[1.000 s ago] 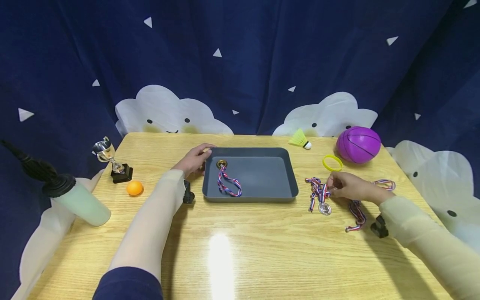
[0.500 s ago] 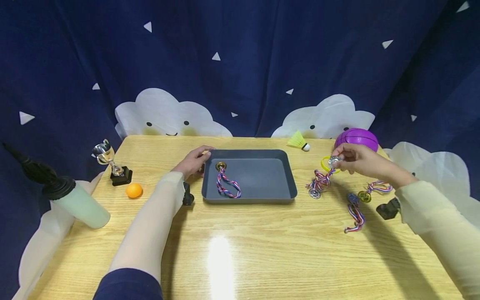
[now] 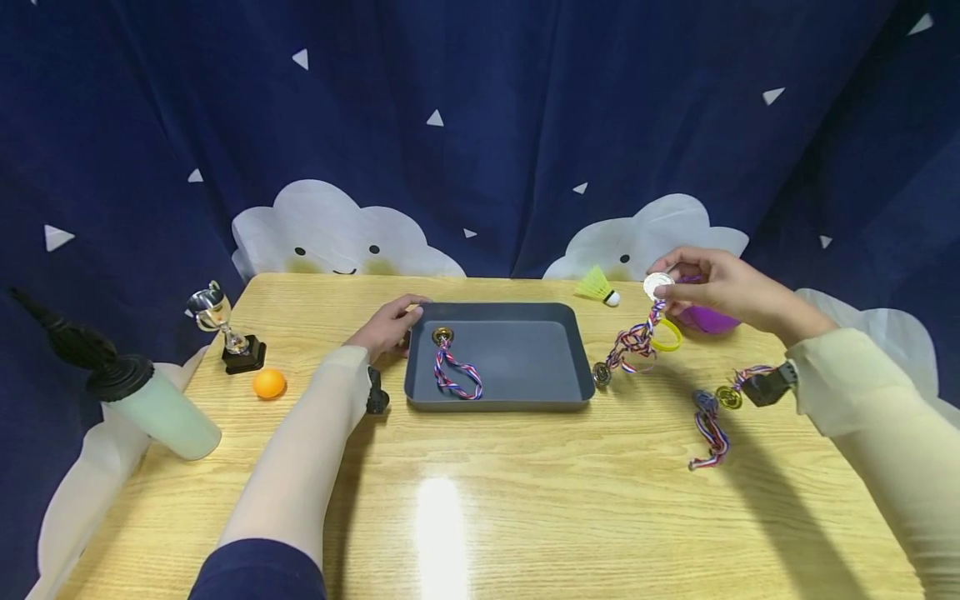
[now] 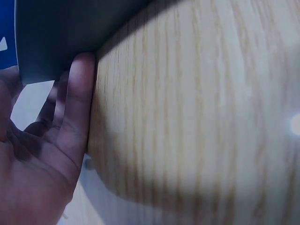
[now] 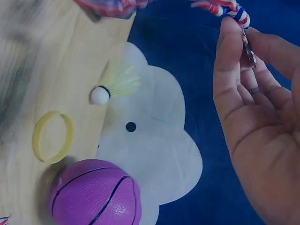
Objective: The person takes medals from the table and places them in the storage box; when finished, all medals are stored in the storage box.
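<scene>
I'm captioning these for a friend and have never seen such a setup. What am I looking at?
There is no machine here, just a person's two bare hands. The wide picture comes from a camera worn on the head; each close-up comes from a camera on one wrist. The left hand touches the left end of a grey tray, where a gold medal lies. The right hand pinches a silver medal above the table, with striped ribbon bunched below it. Also on the table are two more medals, a yellow wristband, a purple ball, a shuttlecock, an orange ball and a trophy.
</scene>
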Demonstrator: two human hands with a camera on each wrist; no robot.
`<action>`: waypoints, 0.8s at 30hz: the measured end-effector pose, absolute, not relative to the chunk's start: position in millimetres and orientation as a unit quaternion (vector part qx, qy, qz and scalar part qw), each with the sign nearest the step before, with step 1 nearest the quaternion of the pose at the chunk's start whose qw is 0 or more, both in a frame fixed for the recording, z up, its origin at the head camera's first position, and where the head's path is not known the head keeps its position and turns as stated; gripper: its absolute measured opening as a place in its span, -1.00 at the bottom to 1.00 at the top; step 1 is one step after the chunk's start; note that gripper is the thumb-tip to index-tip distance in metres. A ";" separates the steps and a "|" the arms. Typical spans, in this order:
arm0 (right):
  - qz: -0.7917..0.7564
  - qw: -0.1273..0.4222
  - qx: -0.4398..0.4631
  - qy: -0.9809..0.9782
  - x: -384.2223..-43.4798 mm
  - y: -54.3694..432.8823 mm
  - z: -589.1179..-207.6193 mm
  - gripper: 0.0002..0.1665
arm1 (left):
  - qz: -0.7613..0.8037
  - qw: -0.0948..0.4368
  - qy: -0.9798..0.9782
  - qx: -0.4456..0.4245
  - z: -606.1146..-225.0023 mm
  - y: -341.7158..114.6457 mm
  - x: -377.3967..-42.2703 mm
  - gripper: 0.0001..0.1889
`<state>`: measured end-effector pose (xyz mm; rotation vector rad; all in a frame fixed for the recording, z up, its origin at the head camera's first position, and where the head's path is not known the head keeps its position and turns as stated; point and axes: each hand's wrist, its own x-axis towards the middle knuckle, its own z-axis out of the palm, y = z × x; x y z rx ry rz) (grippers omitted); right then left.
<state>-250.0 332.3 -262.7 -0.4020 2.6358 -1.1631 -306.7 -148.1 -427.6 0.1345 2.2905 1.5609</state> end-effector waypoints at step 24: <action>-0.323 0.304 -0.153 0.883 -243.4 333.7 -302.7 -0.57 | 0.545 0.189 0.816 0.042 -426.1 -147.5 -307.1 -0.52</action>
